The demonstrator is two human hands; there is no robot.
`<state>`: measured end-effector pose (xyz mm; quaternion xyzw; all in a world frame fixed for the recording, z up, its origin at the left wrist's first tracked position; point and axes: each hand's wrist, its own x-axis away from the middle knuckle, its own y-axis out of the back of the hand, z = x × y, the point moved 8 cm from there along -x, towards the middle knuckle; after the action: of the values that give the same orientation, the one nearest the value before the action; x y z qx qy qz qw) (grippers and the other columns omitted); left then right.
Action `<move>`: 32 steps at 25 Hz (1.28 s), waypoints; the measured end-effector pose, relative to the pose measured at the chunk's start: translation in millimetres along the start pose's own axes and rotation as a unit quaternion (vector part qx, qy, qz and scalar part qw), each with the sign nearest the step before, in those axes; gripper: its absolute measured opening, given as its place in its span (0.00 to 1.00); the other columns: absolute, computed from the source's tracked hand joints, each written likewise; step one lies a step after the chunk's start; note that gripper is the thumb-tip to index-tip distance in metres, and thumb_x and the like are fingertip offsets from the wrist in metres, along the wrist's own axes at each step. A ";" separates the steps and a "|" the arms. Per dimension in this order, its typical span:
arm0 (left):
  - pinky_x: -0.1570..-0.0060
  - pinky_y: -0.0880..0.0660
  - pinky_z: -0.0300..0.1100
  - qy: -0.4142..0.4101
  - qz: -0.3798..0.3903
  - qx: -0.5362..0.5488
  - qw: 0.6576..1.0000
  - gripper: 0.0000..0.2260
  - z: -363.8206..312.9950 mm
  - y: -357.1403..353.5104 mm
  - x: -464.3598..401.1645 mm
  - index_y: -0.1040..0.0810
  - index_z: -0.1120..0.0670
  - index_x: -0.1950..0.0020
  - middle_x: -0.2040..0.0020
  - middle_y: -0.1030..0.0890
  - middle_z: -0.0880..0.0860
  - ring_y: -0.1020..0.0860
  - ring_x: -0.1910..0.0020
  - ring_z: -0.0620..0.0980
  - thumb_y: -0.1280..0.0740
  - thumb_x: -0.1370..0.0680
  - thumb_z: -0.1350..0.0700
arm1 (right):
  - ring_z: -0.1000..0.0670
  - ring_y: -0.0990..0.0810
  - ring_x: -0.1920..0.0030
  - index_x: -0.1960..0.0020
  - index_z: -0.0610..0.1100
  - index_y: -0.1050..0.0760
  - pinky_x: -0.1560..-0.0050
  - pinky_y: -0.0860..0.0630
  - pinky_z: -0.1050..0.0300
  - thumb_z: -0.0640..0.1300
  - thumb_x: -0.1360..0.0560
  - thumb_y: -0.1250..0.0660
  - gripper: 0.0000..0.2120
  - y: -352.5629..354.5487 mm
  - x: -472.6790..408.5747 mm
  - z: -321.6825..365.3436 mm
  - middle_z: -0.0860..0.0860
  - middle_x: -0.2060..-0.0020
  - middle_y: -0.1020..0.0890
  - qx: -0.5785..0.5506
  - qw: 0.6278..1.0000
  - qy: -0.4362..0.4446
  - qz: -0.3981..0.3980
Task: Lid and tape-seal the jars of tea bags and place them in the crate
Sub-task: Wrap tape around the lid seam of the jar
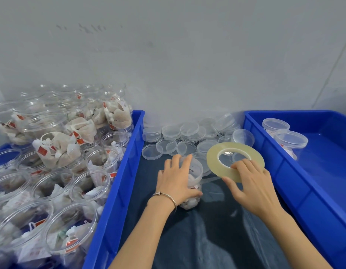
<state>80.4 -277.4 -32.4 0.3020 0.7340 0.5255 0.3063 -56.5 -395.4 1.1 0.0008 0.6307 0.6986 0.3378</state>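
The jar (pixel 189 183) of tea bags stands on the dark counter (pixel 207 239) between the two blue crates, and the left hand (pixel 176 181) is wrapped around its side, with fingers over the lid. This grip probably keeps the jar from turning while the tape goes on. The right hand (pixel 251 187) pinches the roll of clear tape (pixel 235 162), thumb under the edge and fingers on top, and holds it tilted just beside the jar. A thin strip of tape seems to run from the roll toward the jar, so the sealing step looks to be under way.

Loose lids (pixel 180 133) lie behind for easy reach. Unlidded jars (pixel 57 152) fill the left crate (pixel 119 171). The right crate (pixel 284 171) holds two finished jars (pixel 284 136), placed at its far end. Both forearms reach forward, with wrists low.
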 end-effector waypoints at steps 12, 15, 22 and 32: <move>0.37 0.32 0.52 -0.053 0.045 0.090 0.993 0.43 -3.2 2.3 -3.2 0.43 0.44 0.26 0.30 0.40 0.45 0.39 0.33 0.52 0.24 0.35 0.44 | 0.50 0.29 0.44 0.48 0.46 0.29 0.50 0.33 0.51 0.57 0.24 0.38 0.14 -25.7 -24.7 1.9 0.54 0.49 0.27 -0.015 0.998 -0.041 0.044; 0.37 0.34 0.55 -0.069 0.100 0.070 0.990 0.43 -3.0 3.7 -5.9 0.43 0.40 0.27 0.28 0.43 0.40 0.43 0.31 0.49 0.23 0.35 0.47 | 0.50 0.30 0.44 0.49 0.47 0.30 0.49 0.32 0.50 0.58 0.25 0.37 0.15 -30.6 -29.3 10.5 0.54 0.49 0.27 -0.029 0.998 -0.030 0.054; 0.36 0.36 0.63 -0.012 0.111 0.100 0.989 0.37 -16.3 -3.4 -2.9 0.43 0.43 0.29 0.28 0.45 0.41 0.51 0.28 0.56 0.26 0.32 0.42 | 0.49 0.33 0.39 0.45 0.46 0.31 0.46 0.31 0.48 0.58 0.22 0.41 0.16 -43.1 -26.5 10.7 0.53 0.43 0.28 -0.015 0.993 -0.058 0.105; 0.41 0.30 0.49 0.024 -0.037 0.137 0.990 0.21 -14.2 6.0 -1.2 0.32 0.43 0.36 0.34 0.32 0.39 0.40 0.34 0.53 0.37 0.26 0.37 | 0.51 0.36 0.38 0.41 0.46 0.33 0.40 0.34 0.48 0.54 0.20 0.45 0.14 -50.9 -24.0 11.8 0.53 0.40 0.31 -0.018 0.988 -0.041 0.145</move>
<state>71.0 -285.1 -22.8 0.3008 0.8169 0.4157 0.2634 -9.0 -397.7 -31.1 0.1150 0.5969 0.7506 0.2590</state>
